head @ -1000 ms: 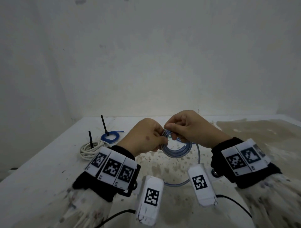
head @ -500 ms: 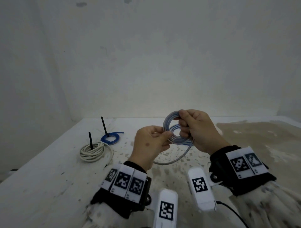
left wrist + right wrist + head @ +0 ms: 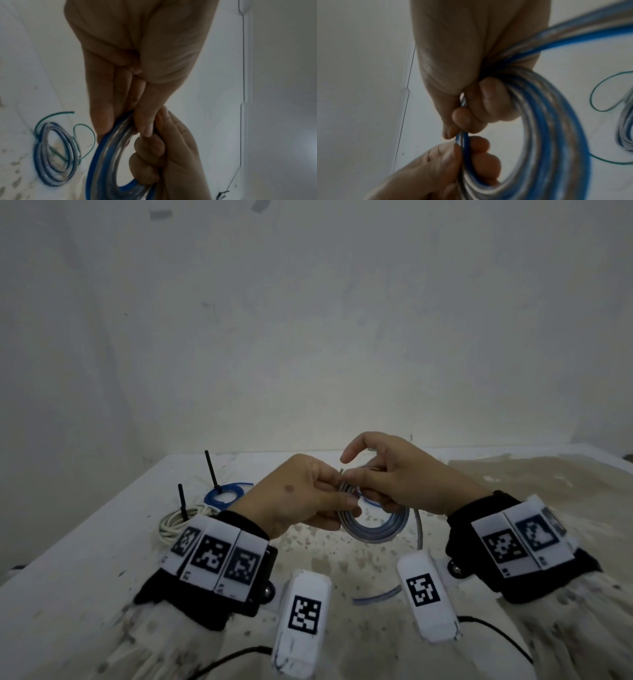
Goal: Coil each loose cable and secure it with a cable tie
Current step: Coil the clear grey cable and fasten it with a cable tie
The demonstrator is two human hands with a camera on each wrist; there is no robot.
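A coil of blue-and-clear cable (image 3: 376, 530) hangs above the table centre, gripped from both sides. My left hand (image 3: 310, 498) pinches its top left rim between thumb and fingers (image 3: 143, 121). My right hand (image 3: 397, 482) holds the same rim from the right, with curled fingers (image 3: 489, 102) round the strands and the index finger raised. The coil (image 3: 553, 121) fills the right wrist view, and it shows in the left wrist view as well (image 3: 104, 155). A loose tail (image 3: 418, 529) drops from the coil to the table.
At the back left lie a white coiled cable (image 3: 174, 520) and a small blue coil (image 3: 222, 496), each with a black tie standing up. Another blue-and-clear coil (image 3: 54, 155) with a thin green wire (image 3: 85, 129) lies on the stained table (image 3: 85, 577). Walls close the back and left.
The coil stood upright and higher half a second ago; both hands have lowered it and tipped it flatter. My right index finger has lifted off the rim.
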